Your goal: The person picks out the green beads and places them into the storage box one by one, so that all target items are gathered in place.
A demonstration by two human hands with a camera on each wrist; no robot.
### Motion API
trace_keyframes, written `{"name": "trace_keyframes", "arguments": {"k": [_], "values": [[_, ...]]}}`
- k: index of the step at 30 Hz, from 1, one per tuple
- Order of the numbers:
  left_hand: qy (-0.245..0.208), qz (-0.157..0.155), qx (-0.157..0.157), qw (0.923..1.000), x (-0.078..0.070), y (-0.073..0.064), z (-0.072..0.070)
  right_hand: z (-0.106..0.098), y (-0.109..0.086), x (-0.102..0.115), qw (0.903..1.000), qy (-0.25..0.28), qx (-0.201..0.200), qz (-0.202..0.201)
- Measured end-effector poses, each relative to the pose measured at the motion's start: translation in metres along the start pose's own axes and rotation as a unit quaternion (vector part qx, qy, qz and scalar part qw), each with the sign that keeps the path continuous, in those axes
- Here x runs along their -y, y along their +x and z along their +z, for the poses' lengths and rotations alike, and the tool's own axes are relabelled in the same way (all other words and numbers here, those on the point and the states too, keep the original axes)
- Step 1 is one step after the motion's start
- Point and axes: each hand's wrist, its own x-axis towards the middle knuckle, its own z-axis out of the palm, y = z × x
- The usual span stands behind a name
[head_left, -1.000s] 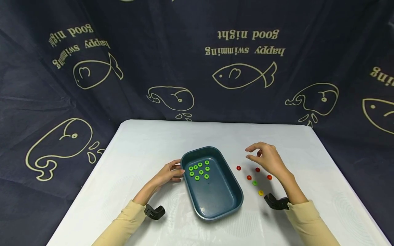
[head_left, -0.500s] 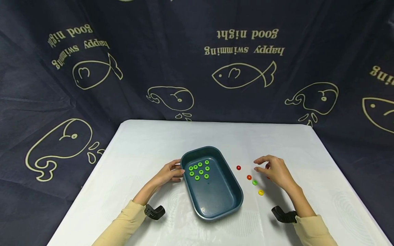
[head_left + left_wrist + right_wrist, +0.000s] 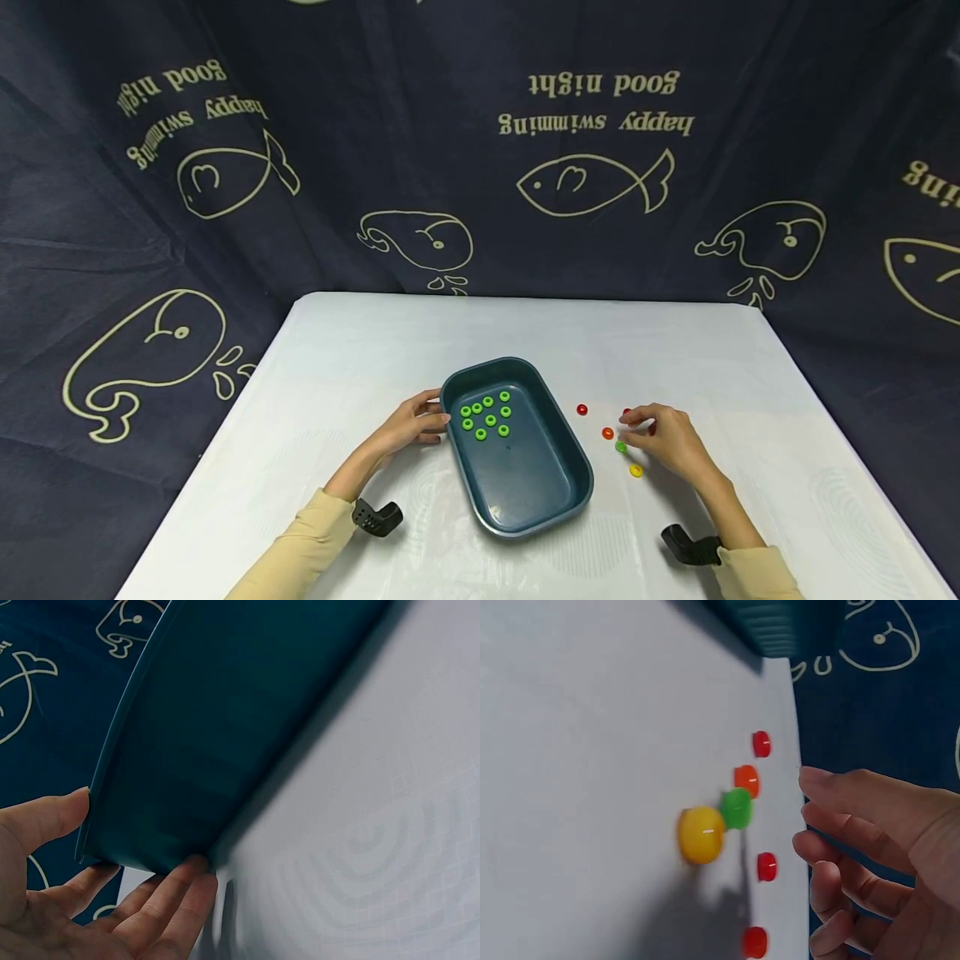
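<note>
A dark teal rectangular tub (image 3: 525,487) stands on the white table, with several small green rings (image 3: 491,421) lying at its far left end. My left hand (image 3: 405,425) holds the tub's left side; in the left wrist view the thumb touches the rim and the fingers (image 3: 169,900) rest against the outer wall. Right of the tub, my right hand (image 3: 675,442) hovers with thumb and forefinger apart and nothing between them. Nearest its fingertips lies a loose green ring (image 3: 621,447). Around that are a yellow ring (image 3: 636,471), an orange-red ring (image 3: 607,433) and red rings (image 3: 767,866).
The white table (image 3: 360,350) extends around the tub on all sides. Behind it hangs a dark blue cloth (image 3: 450,125) with fish and whale drawings. A black wrist mount (image 3: 690,546) sits low by the right forearm.
My right hand moves right and toward me, then lower and slightly left to beside the loose green ring. The left hand, the tub and the rings stay in place.
</note>
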Motion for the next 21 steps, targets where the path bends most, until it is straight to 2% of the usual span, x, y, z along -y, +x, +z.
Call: {"name": "trace_keyframes", "arguments": {"k": [8, 21], "values": [[-0.001, 0.001, 0.000, 1.0000, -0.001, -0.002, 0.001, 0.015, -0.005, -0.012, 0.9995, -0.008, 0.027, 0.011], [0.003, -0.001, -0.002, 1.0000, -0.002, -0.001, 0.001, 0.021, -0.007, -0.013, 0.9998, -0.015, -0.001, 0.011]]}}
